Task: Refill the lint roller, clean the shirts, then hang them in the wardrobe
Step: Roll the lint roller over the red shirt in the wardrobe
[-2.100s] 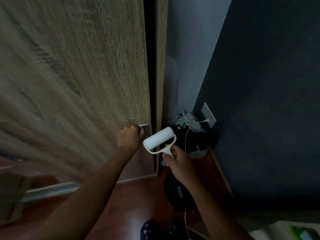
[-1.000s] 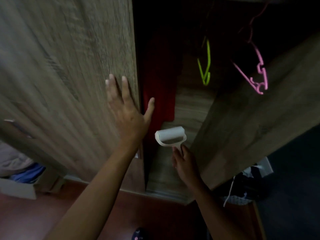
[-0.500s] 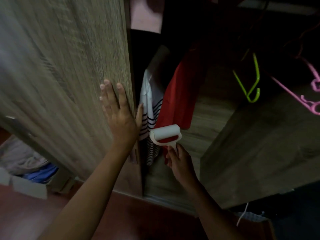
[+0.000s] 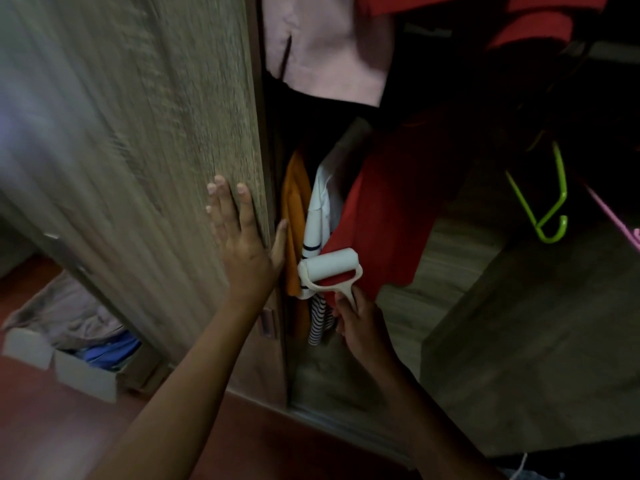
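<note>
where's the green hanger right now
In the head view the green hanger hangs inside the open wardrobe on the right, between the red shirt and a pink hanger.

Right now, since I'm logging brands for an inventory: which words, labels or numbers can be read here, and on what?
None readable. The lint roller is plain white, the wardrobe door bare wood grain, the striped shirt only stripes; the floor boxes are too blurred.
</note>
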Demonstrator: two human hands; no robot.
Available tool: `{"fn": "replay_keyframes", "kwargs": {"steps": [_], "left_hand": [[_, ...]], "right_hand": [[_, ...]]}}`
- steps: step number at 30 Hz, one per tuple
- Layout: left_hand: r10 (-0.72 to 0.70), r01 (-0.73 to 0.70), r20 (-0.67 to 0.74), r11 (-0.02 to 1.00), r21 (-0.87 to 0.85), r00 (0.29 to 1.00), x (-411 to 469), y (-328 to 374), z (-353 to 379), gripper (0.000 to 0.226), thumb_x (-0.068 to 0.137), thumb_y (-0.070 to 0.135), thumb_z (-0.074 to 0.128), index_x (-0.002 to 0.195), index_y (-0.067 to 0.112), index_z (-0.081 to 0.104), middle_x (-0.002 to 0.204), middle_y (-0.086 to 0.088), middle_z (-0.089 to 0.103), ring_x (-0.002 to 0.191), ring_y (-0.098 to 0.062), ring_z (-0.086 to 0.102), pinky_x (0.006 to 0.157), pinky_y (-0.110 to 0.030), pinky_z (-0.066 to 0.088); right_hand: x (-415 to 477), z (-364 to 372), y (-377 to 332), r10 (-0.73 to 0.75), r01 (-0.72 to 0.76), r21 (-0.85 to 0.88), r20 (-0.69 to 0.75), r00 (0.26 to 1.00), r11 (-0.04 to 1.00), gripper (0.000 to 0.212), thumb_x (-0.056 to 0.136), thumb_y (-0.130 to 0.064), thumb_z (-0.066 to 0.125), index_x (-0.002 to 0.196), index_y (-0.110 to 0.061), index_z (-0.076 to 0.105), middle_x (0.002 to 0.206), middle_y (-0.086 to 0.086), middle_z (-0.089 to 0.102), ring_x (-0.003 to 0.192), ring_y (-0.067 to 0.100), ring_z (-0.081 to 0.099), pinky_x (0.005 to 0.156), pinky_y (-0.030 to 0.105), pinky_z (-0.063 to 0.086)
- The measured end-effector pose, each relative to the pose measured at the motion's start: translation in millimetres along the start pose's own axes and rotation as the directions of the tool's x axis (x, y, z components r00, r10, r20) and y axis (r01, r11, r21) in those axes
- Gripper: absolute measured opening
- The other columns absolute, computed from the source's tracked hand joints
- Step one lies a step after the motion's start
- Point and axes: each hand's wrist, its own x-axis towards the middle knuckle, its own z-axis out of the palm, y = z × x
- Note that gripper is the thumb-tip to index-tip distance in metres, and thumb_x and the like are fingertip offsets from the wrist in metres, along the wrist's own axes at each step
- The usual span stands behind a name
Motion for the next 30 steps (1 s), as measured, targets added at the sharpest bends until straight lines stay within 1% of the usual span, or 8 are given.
{"fn": "replay_keyframes", "kwargs": {"steps": [8, 13, 15, 19, 22, 25, 28, 30], "left_hand": [[0.032, -0.032, 0.005, 0.999, 0.021, 0.999, 2.2, -10.6, -1.7, 0.105, 0.092, 0.035, 0.072, 0.159, 0.021, -0.008, 0.154, -0.035, 0.018, 0.153, -0.027, -0.002, 0.124, -0.055, 0.012], [0.054, -0.054, 0.019, 0.998, 0.029, 0.998, 2.4, -9.0, -5.0, 0.103, 0.093, 0.037, 0.070, 0.160, 0.019, -0.006, 0.155, -0.035, 0.017, 0.153, -0.031, 0.002, 0.124, -0.055, 0.013], [0.051, -0.053, 0.046, 0.998, 0.029, 0.998, 3.2, -5.3, -9.7, 0.098, 0.093, 0.037, 0.071, 0.159, 0.011, 0.003, 0.155, -0.036, 0.018, 0.152, -0.035, 0.006, 0.123, -0.056, 0.015], [-0.020, 0.022, 0.036, 0.998, -0.050, 0.999, 0.5, 14.0, -25.4, 0.072, 0.092, 0.029, 0.072, 0.146, -0.001, 0.035, 0.153, -0.031, 0.029, 0.146, -0.043, 0.028, 0.116, -0.058, 0.032], [0.032, -0.035, -0.031, 0.991, -0.130, 0.999, 4.7, 47.5, -34.2, 0.028, 0.092, 0.017, 0.070, 0.111, 0.000, 0.059, 0.113, -0.025, 0.058, 0.106, -0.037, 0.059, 0.086, -0.047, 0.051], [0.001, 0.047, 0.180, 0.964, -0.262, 0.984, 10.6, 82.6, -25.5, 0.023, 0.092, 0.022, 0.069, 0.103, 0.003, 0.063, 0.095, -0.009, 0.062, 0.083, -0.023, 0.060, 0.072, -0.031, 0.048], [-0.168, 0.294, 0.453, 0.929, -0.224, 0.876, 7.9, 91.8, -1.0, 0.058, 0.089, 0.047, 0.069, 0.130, 0.007, 0.057, 0.120, -0.008, 0.066, 0.107, -0.024, 0.064, 0.088, -0.038, 0.054], [-0.258, 0.394, 0.571, 0.910, -0.128, 0.780, 3.7, 92.2, 17.5, 0.075, 0.085, 0.056, 0.069, 0.140, 0.009, 0.050, 0.123, -0.012, 0.067, 0.112, -0.029, 0.064, 0.090, -0.042, 0.055]], "right_hand": [[0.6, 9.6, -8.7, -0.018, 0.018, 0.018, 0.005, 1.000, 1.000, 0.019, 0.104, -0.019, 0.049, 0.110, -0.007, 0.062, 0.085, -0.005, 0.062, 0.071, 0.001, 0.056, 0.060, 0.009, 0.043], [-6.5, 1.8, -16.0, -0.060, 0.060, 0.007, 0.012, 0.998, 0.998, 0.016, 0.103, -0.018, 0.051, 0.095, -0.009, 0.061, 0.078, 0.002, 0.061, 0.061, -0.002, 0.054, 0.057, 0.012, 0.041], [-11.3, -10.0, -15.0, -0.078, 0.078, -0.015, 0.007, 0.997, 0.997, 0.019, 0.103, -0.024, 0.052, 0.091, -0.012, 0.060, 0.075, 0.005, 0.061, 0.060, 0.001, 0.053, 0.058, 0.016, 0.040], [-22.9, -34.9, -15.1, -0.107, 0.108, 0.028, -0.043, 0.993, 0.994, 0.017, 0.103, -0.031, 0.050, 0.089, -0.028, 0.060, 0.072, -0.012, 0.062, 0.063, -0.001, 0.056, 0.060, 0.018, 0.041], [-26.1, -51.2, -14.1, -0.115, 0.126, 0.086, -0.117, 0.986, 0.988, 0.029, 0.103, -0.037, 0.049, 0.082, -0.019, 0.057, 0.065, -0.005, 0.053, 0.057, 0.011, 0.049, 0.055, 0.032, 0.038], [-20.2, -68.3, -10.4, -0.124, 0.152, 0.098, -0.248, 0.961, 0.984, 0.036, 0.102, -0.044, 0.047, 0.080, -0.016, 0.056, 0.064, 0.002, 0.046, 0.056, 0.017, 0.045, 0.054, 0.036, 0.036], [-11.9, -78.5, -9.3, -0.151, 0.172, 0.049, -0.295, 0.943, 0.984, 0.034, 0.103, -0.042, 0.047, 0.077, -0.022, 0.057, 0.061, 0.000, 0.044, 0.055, 0.015, 0.043, 0.052, 0.036, 0.035], [-2.6, -86.3, -8.2, -0.176, 0.190, 0.022, -0.286, 0.942, 0.982, 0.038, 0.102, -0.044, 0.048, 0.073, -0.020, 0.053, 0.058, -0.004, 0.041, 0.052, 0.013, 0.041, 0.051, 0.035, 0.033]]}}
